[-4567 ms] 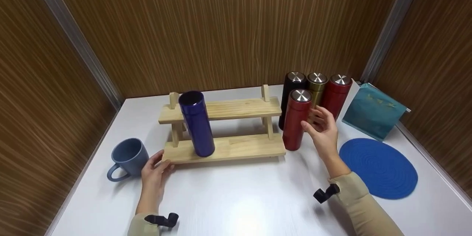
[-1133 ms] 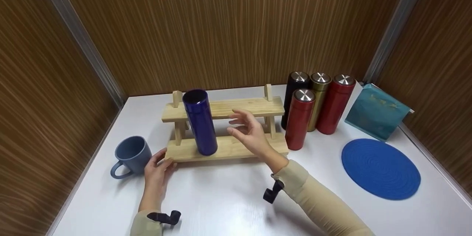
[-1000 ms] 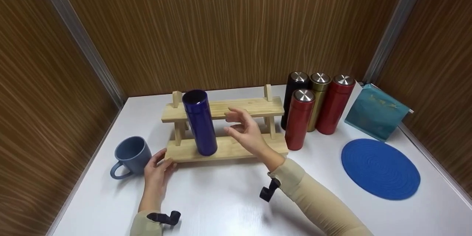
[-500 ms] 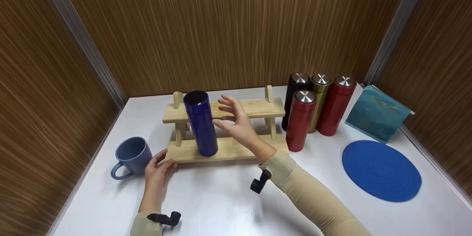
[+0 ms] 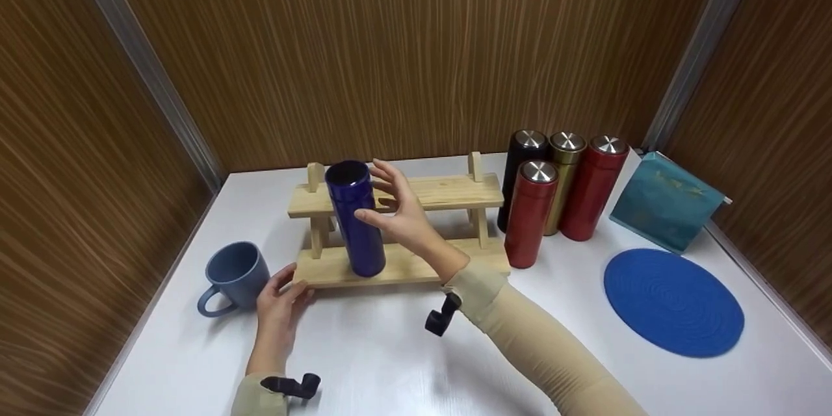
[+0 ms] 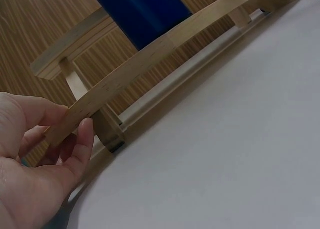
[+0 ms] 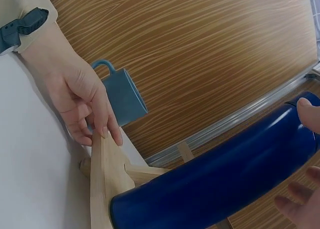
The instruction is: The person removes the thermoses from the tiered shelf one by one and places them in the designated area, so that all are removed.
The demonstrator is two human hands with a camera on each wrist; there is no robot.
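Observation:
A dark blue bottle [image 5: 354, 221] with no lid stands upright on the lower shelf of a two-tier wooden rack [image 5: 422, 192]. My right hand [image 5: 393, 208] is spread around the bottle's right side. The thumb tip touches the blue bottle [image 7: 215, 174], and the other fingers [image 7: 300, 204] lie just off it. My left hand [image 5: 281, 286] holds the left end of the lower shelf [image 6: 125, 74], with the thumb on top and the fingers [image 6: 80, 139] under its edge. The right wrist view shows the left hand [image 7: 80, 96] on that end as well.
A grey-blue mug [image 5: 234, 268] stands left of the rack, close to my left hand. Right of the rack are several lidded bottles: a red one [image 5: 530, 214] in front, black [image 5: 520, 159], gold [image 5: 565, 156] and red [image 5: 595, 188] behind. A teal pouch [image 5: 663, 201] and a blue round mat [image 5: 673, 302] lie on the white table [image 5: 390, 351].
My right hand has left the front red bottle and moved left across the rack to the blue bottle, where its thumb now touches. The left hand has stayed on the shelf end.

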